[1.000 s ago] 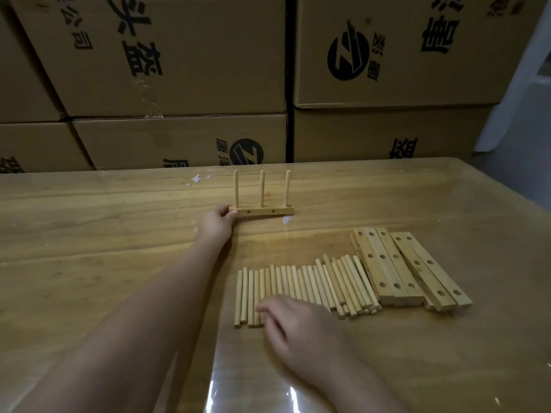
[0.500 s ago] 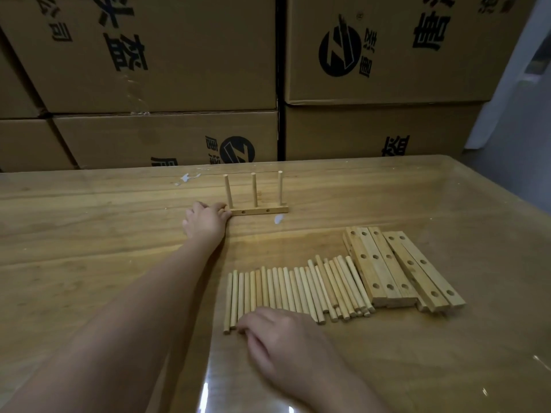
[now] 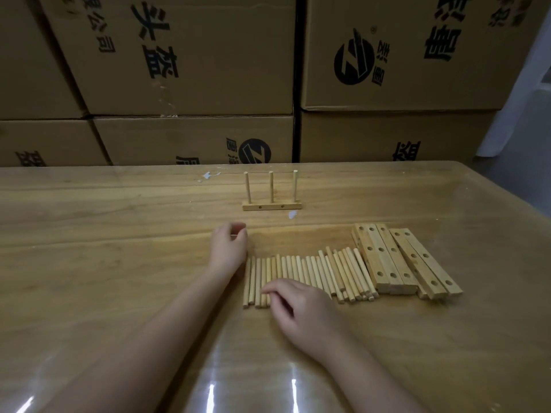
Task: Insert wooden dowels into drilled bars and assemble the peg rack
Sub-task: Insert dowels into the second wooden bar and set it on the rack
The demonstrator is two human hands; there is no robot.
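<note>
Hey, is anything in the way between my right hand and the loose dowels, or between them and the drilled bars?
Nothing visible. The right hand touches the dowels at the row's left end; the bars lie right beside its other end.

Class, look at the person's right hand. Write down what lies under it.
Under the right hand lie the near ends of some loose dowels, on the table. How many it covers, and whether it pinches one, is hidden.

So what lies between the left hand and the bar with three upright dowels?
Only bare table shows there in the head view; the left hand is clear of the bar. A white fleck lies aside, below the bar's right end.
</note>
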